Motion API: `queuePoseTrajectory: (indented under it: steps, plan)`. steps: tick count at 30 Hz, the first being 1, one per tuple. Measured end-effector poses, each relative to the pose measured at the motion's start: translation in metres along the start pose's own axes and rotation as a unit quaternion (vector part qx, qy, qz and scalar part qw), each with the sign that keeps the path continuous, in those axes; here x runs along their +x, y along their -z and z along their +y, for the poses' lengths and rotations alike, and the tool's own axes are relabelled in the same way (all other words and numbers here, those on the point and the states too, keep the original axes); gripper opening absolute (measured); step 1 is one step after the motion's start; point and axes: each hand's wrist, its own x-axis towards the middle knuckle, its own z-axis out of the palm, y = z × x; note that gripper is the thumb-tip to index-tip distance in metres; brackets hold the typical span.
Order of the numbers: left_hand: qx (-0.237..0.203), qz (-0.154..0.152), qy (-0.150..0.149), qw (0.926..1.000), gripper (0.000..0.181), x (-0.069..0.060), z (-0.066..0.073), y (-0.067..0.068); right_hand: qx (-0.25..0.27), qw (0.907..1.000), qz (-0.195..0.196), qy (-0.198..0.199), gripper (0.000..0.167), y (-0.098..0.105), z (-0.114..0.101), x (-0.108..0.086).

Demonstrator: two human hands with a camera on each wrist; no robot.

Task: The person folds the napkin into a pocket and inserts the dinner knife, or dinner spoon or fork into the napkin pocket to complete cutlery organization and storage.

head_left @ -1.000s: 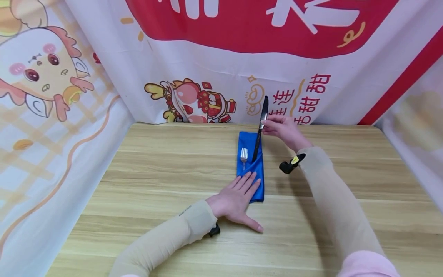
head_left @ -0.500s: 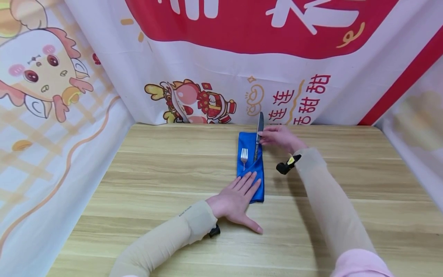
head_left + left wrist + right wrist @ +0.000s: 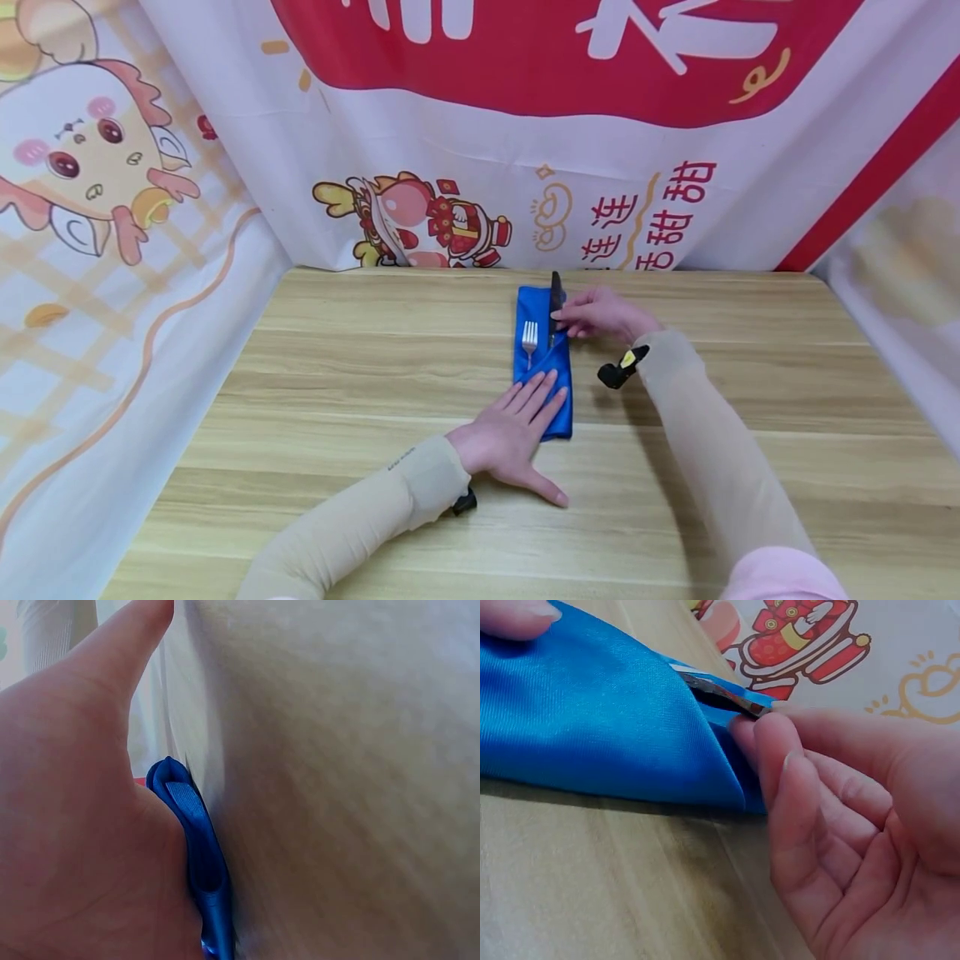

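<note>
A folded blue napkin (image 3: 557, 421) lies lengthwise on the wooden table, its upper layer forming a slanted pocket. From that pocket the tines of a silver fork (image 3: 529, 335) stick out on the left side. My right hand (image 3: 603, 315) pinches a table knife (image 3: 556, 293) between thumb and fingers; its handle end is inside the pocket, and the blade points to the back. In the right wrist view the knife (image 3: 720, 695) enters under the blue fold. Fingers spread, my left hand (image 3: 510, 433) presses flat on the napkin's near part. The left wrist view shows the napkin's layered edge (image 3: 206, 877) under that palm.
The wooden table (image 3: 360, 358) ends at the back against a printed white and red cloth (image 3: 450, 142). Another patterned cloth (image 3: 90, 275) hangs along the left side. Each wrist carries a small black camera.
My right hand has moved down toward me, and the knife has slid deeper into the napkin's pocket, with less of it showing. The left hand stays in place on the napkin.
</note>
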Motion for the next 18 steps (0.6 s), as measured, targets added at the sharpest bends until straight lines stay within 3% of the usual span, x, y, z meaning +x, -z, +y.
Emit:
queuePoseTrajectory:
  steps: [9, 18]
  plan:
    - [-0.001, 0.004, -0.001, 1.0000, 0.137, 0.0022, -0.0020, -0.0055, -0.018, 0.9989, -0.033, -0.028, 0.030, -0.0015, 0.0047, -0.0023]
    - [-0.001, -0.001, -0.003, 1.0000, 0.135, 0.0005, -0.0006, 0.0000, 0.014, 0.9997, 0.006, -0.019, 0.045, -0.0071, 0.0045, -0.0005]
